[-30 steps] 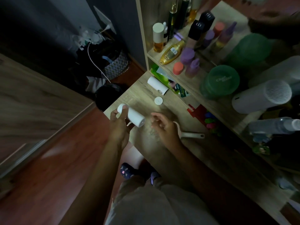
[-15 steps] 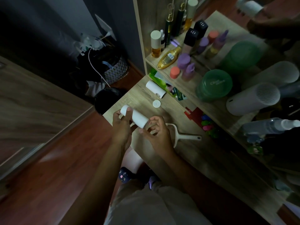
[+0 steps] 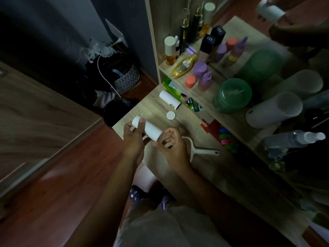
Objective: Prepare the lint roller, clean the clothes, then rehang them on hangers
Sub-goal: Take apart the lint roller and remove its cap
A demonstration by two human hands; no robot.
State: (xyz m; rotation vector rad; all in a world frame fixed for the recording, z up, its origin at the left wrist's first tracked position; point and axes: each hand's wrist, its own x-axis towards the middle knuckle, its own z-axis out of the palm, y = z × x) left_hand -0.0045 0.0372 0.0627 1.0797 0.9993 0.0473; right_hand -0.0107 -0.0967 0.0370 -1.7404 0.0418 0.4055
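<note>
At the near edge of the wooden desk (image 3: 151,111), a white roll (image 3: 149,131) is held tilted just above the desktop between both hands. Its far half is gripped by the left hand (image 3: 133,141), with the fingers wrapped round it. Its nearer end is pinched by the curled thumb and fingertips of the right hand (image 3: 175,147). Just beside the right hand, a pale handle (image 3: 203,149) is laid flat on the desk. Further back a small white disc (image 3: 170,115) is seen, and beyond it a second white roll (image 3: 170,100) is lying against green packets (image 3: 169,83). On the shelf (image 3: 208,102) behind, bottles (image 3: 169,50) and a green jar (image 3: 233,94) are lined up
</note>
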